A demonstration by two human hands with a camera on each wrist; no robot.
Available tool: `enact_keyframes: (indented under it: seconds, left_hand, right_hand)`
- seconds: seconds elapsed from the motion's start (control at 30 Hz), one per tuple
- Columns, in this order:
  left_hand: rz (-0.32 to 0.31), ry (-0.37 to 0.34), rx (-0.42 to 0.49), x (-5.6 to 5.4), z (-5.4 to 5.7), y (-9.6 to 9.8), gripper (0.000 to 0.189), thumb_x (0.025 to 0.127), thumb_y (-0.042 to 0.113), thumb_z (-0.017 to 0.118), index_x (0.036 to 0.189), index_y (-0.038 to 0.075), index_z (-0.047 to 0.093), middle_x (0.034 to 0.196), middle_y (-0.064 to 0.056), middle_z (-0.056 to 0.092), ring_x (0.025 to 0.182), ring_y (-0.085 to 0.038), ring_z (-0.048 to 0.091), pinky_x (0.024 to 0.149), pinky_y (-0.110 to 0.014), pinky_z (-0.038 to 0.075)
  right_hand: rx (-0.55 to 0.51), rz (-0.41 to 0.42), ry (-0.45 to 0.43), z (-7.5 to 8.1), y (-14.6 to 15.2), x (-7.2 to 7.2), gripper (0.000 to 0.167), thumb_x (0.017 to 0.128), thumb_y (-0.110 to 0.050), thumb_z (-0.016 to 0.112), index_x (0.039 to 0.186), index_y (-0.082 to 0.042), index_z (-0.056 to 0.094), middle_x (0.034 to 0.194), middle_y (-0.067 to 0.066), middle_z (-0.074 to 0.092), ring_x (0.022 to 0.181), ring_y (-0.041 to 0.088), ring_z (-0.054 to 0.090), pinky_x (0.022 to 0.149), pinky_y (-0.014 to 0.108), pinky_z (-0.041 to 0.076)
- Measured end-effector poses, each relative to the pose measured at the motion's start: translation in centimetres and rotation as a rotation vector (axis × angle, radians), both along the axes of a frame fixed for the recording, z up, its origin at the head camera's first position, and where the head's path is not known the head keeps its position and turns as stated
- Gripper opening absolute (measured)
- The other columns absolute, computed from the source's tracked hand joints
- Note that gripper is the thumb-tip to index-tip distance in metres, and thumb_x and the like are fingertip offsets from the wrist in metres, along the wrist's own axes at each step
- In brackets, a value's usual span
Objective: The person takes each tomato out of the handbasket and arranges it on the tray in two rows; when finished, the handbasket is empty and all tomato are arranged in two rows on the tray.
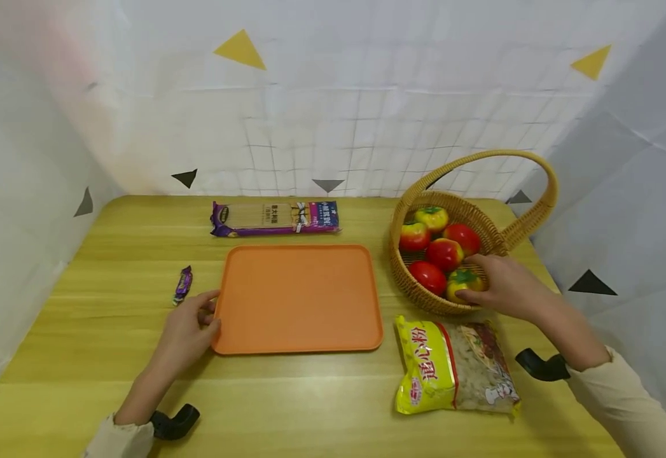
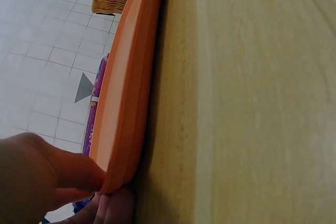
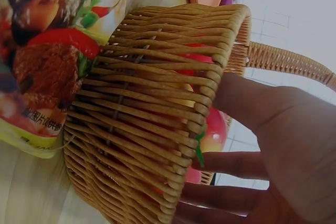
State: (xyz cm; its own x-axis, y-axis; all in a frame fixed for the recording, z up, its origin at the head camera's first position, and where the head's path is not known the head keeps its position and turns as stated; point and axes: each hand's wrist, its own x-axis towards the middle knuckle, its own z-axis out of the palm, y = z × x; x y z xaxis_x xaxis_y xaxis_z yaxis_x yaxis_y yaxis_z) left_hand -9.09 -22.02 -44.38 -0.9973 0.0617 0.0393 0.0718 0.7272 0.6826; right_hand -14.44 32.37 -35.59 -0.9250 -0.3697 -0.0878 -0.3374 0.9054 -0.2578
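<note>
My left hand [image 1: 186, 327] pinches the left edge of an orange rectangular tray [image 1: 300, 299] lying on the table. In the left wrist view, the thumb and fingers [image 2: 79, 174] meet around a corner of its rim. My right hand [image 1: 510, 287] reaches over the near rim of a wicker basket [image 1: 424, 299]. Its thumb and fingers lie on either side of a yellow fruit with a green leafy top [image 1: 463, 284]. In the right wrist view, the basket wall partly hides the fingertips. Several red and red-yellow fruits [image 1: 444, 254] fill the basket around it.
A yellow bag of pasta [image 1: 453, 366] lies in front of the basket. Behind the tray is a long purple pack of noodles [image 1: 275, 218]. A small purple wrapped candy [image 1: 183, 284] sits left of the tray. The basket's tall handle [image 1: 493, 154] arches above the fruit.
</note>
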Motion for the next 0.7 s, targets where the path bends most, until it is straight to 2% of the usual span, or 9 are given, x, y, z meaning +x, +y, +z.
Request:
enact_keyframes:
  seconds: [0.27,0.43,0.7]
  left_hand:
    - [0.018,0.002,0.017,-0.1,-0.4,0.3,0.052,0.085,-0.001,0.065,0.137,-0.003,0.056,0.104,-0.014,0.064,0.083,-0.021,0.064,0.065,-0.031,0.052]
    - [0.019,-0.01,0.052,-0.1,-0.2,0.6,0.052,0.085,-0.004,0.065,0.136,-0.004,0.056,0.104,-0.015,0.063,0.083,-0.022,0.065,0.062,-0.03,0.053]
    - [0.018,0.012,0.029,-0.1,-0.2,0.2,0.051,0.085,-0.004,0.063,0.135,-0.005,0.057,0.102,-0.015,0.063,0.081,-0.022,0.064,0.062,-0.03,0.052]
  right_hand:
    - [0.005,-0.002,-0.021,-0.6,0.1,-0.5,0.067,0.078,-0.041,0.084,0.119,0.008,0.063,0.086,0.005,0.066,0.071,0.02,0.06,0.063,0.039,0.05]
    - [-0.008,0.012,-0.014,-1.0,0.4,-0.9,0.068,0.075,-0.039,0.087,0.119,0.008,0.063,0.087,0.005,0.066,0.072,0.019,0.06,0.064,0.038,0.05]
    - [-0.028,0.044,0.015,-1.5,0.1,-1.5,0.061,0.072,-0.031,0.089,0.114,0.007,0.065,0.088,0.008,0.067,0.072,0.019,0.061,0.063,0.038,0.051]
